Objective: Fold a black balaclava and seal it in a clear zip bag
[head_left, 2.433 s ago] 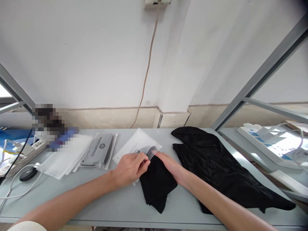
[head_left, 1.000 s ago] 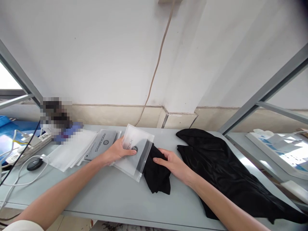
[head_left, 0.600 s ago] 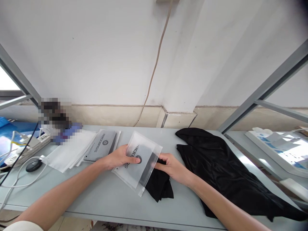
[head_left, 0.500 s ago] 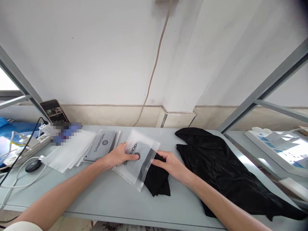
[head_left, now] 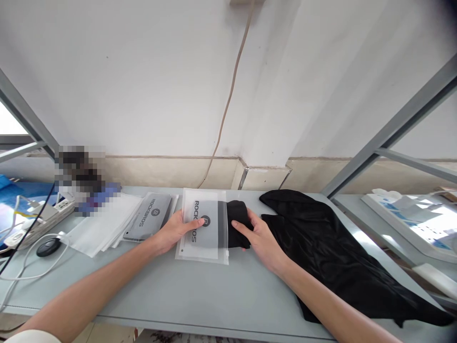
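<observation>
1. From where I stand, the left hand (head_left: 174,231) pinches a flat, frosted plastic zip bag with dark ROCKBROS lettering (head_left: 207,240), thumb pressed on the front by the round logo; the other fingers are mostly hidden behind.
2. The right hand (head_left: 262,238) grips a small folded bundle of black cloth (head_left: 236,216), thumb on top, fingers curled around the far side and underneath.
3. The bundle meets the bag's slider edge; I can't tell how far it reaches inside.
4. Both are over the middle of a long pale grey bench (head_left: 200,297), nearer its far edge than its near one.
5. Just left of the bag lies a grey ROCKBROS packet in clear plastic (head_left: 150,219), then a fanned stack of whitish plastic bags (head_left: 103,231).
6. A large, shiny black fabric piece (head_left: 332,257) spreads from the far edge towards the near right corner.
</observation>
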The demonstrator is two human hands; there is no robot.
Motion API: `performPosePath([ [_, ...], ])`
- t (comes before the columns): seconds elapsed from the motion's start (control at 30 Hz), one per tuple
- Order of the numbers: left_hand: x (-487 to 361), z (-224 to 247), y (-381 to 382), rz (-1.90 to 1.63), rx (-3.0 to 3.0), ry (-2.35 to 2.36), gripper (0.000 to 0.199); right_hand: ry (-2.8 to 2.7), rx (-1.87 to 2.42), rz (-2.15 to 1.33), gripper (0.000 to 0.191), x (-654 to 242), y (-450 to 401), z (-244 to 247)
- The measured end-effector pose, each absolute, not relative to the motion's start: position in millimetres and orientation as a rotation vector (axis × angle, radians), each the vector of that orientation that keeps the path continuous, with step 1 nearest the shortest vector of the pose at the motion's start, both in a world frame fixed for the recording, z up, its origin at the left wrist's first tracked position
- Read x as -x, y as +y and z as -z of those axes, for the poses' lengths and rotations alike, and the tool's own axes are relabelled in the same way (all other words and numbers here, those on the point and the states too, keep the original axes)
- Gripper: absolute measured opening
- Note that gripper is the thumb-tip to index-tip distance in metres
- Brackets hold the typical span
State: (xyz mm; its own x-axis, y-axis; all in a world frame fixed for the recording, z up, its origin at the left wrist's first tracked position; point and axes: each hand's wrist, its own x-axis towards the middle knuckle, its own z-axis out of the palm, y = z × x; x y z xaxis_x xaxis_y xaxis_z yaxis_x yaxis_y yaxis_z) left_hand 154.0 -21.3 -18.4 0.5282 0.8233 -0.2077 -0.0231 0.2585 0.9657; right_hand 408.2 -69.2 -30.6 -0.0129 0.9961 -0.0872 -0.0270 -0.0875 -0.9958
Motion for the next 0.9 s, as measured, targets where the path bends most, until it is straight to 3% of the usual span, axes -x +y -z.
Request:
performPosePath([
  [0.3,-150.6,22.4,-21.0,-0.677,-1.192,0.886,0.050,-1.328,1.252,-1.524,0.037,-411.2,-72.1,29.6],
  [0.5,-153.9,19.0,-24.0,-0.676,-1.210,0.890,0.049,-0.853,1.144,-1.448,0.042,-412.9,-65.2,24.8],
  [0.7,-164.2,25.0,-29.3,-1.030,-1.029,0.995,0.053,-0.723,0.812,-1.630,0.026,-412.7,-62.0,24.3],
  [0.9,-163.7,29.5,-32.9,-0.902,-1.129,0.924,0.051,-0.831,0.867,-1.664,0.036,-406.0,-69.8,29.3],
])
